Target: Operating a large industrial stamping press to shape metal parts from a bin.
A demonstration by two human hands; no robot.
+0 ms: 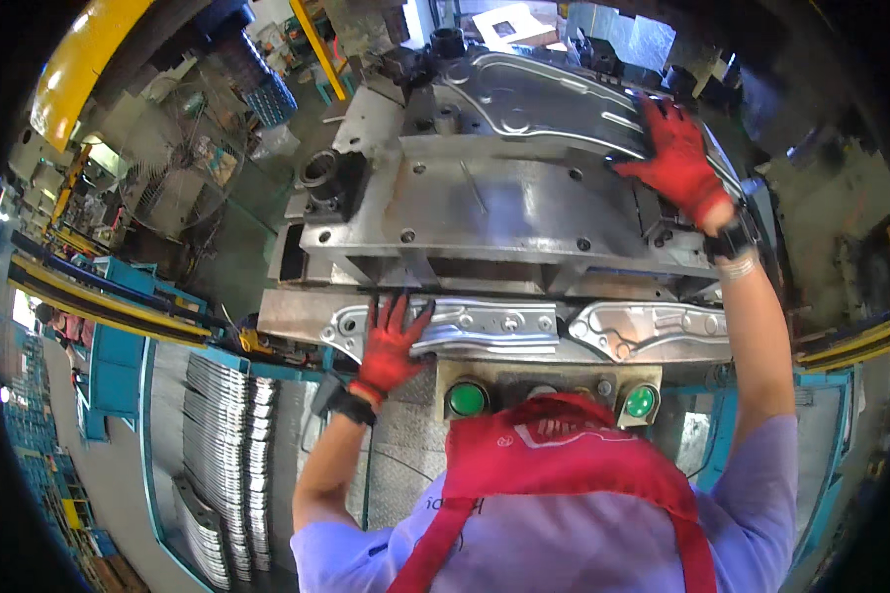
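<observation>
My left hand (394, 348), in a red glove with dark fingertips, lies with fingers spread on the left end of a long stamped metal bracket (509, 324). That bracket rests on the front ledge of a steel press die (494, 198). A second, shorter stamped metal part (648, 326) lies to its right on the ledge. My right hand (677, 163), also red-gloved, reaches far forward. Its fingers are spread over the right end of a shaped metal panel (564, 104) at the back of the die. Whether the fingers press on the panel I cannot tell.
A control box with two green buttons (467, 398) stands against my front. Stacked metal parts (227, 455) fill a blue-framed rack at lower left. Guide posts (323, 176) rise from the die. A caged fan (178, 163) and a yellow post (316, 44) stand farther left.
</observation>
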